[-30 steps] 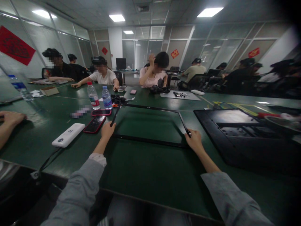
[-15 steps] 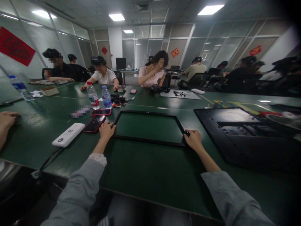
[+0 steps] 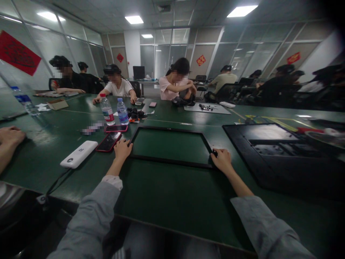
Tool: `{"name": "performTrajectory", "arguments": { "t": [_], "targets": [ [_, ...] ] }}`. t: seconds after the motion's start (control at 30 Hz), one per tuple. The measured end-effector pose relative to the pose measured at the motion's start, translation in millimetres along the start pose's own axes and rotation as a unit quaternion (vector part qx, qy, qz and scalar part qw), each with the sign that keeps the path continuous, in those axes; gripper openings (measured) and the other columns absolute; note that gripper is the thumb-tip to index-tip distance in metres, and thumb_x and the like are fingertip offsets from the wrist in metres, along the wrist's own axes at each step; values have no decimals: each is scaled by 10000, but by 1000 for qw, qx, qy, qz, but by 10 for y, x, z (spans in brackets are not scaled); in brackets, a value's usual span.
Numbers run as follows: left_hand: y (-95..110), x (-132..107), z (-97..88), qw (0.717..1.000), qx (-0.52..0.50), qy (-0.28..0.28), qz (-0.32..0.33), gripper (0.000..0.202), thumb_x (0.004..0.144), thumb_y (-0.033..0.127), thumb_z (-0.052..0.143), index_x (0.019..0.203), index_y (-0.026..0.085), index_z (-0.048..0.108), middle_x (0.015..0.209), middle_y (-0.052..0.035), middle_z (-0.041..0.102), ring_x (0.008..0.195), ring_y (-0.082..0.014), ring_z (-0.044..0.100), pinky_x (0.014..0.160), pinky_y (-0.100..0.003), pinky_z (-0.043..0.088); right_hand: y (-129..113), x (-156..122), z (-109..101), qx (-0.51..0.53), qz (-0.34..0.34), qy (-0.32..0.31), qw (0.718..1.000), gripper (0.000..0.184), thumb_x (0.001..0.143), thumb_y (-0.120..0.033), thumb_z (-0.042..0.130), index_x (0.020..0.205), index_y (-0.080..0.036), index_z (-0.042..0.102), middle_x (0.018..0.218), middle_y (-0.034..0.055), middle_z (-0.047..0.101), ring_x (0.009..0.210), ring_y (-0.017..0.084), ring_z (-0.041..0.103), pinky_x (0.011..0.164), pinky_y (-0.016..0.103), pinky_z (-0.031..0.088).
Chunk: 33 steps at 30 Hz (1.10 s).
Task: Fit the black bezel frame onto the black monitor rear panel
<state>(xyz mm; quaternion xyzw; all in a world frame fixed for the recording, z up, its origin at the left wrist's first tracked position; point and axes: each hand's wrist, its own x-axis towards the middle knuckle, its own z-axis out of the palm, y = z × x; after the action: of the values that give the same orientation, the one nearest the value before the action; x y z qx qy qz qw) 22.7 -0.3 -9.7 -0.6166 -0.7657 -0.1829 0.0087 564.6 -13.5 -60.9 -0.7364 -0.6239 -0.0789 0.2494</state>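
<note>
A thin black rectangular frame (image 3: 172, 162) lies flat on the green table (image 3: 167, 201) in front of me. My left hand (image 3: 122, 150) grips its near left corner with curled fingers. At the near right corner, my right hand (image 3: 221, 160) is closed on the frame's edge. Both my sleeves are grey.
A red-edged phone (image 3: 108, 142), a white power bank (image 3: 78, 154) with a cable, and two water bottles (image 3: 107, 110) lie left of the frame. A large black panel (image 3: 272, 151) lies to the right. Another person's hand (image 3: 9, 136) rests at far left. Several people sit across the table.
The frame was tilted up at its far edge a second ago; it now lies flat on the table. My hands have stayed on its near corners.
</note>
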Motion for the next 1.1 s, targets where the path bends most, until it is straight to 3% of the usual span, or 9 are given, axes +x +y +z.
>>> {"name": "performTrajectory", "arguments": {
  "t": [1.1],
  "targets": [
    [4, -5, -18, 1000, -3, -5, 4, 426, 991, 433, 491, 1333, 268, 684, 1488, -101, 572, 1371, -336, 463, 1095, -528, 417, -13, -25, -2, -13, 17, -15, 1000, 470, 934, -344, 493, 1281, -88, 679, 1196, 223, 592, 1157, 341, 520, 989, 480, 446]
  ]
}}
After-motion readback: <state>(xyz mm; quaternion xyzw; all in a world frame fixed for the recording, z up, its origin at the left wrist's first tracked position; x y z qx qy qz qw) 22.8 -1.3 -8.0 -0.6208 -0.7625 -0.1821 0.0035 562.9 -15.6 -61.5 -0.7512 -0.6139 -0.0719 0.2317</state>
